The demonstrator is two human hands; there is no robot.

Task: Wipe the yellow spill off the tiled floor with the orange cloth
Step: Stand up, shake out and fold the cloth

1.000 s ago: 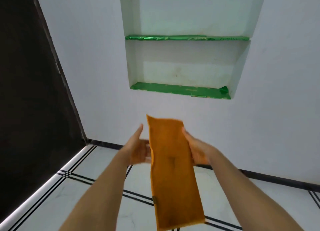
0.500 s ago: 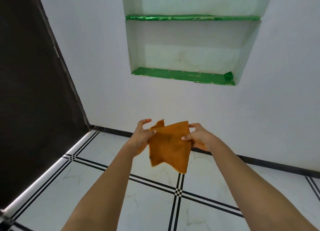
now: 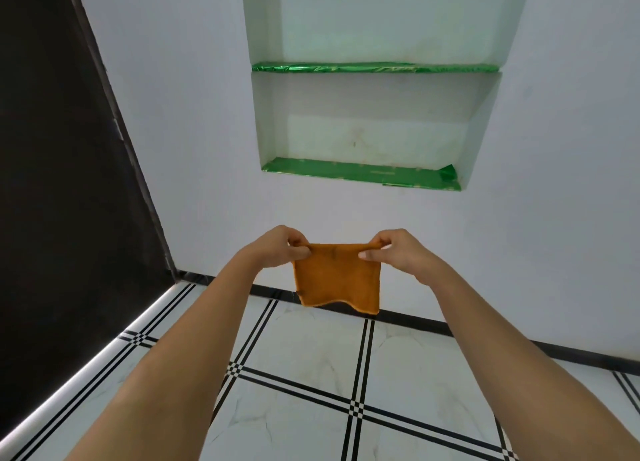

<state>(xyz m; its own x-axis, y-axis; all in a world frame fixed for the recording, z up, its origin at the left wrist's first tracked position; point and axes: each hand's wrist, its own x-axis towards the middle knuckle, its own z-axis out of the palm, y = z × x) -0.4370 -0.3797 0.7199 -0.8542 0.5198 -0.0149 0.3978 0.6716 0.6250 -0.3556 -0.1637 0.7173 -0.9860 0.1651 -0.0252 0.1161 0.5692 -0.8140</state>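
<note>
The orange cloth (image 3: 336,277) hangs folded into a small square in mid-air, in front of the white wall and above the floor. My left hand (image 3: 280,247) pinches its upper left corner. My right hand (image 3: 394,253) pinches its upper right corner, so the top edge is stretched straight between them. Below lies the white tiled floor (image 3: 311,350) with black stripe lines. No yellow spill shows on the visible tiles.
A recessed wall niche (image 3: 367,128) with two green-lined shelves sits above the hands. A dark panel or door (image 3: 62,183) fills the left side. A black skirting strip (image 3: 485,343) runs along the foot of the wall.
The cloth went from a long hanging strip to a folded square. Both hands shifted from its sides to pinching its top corners, and the view tilted slightly.
</note>
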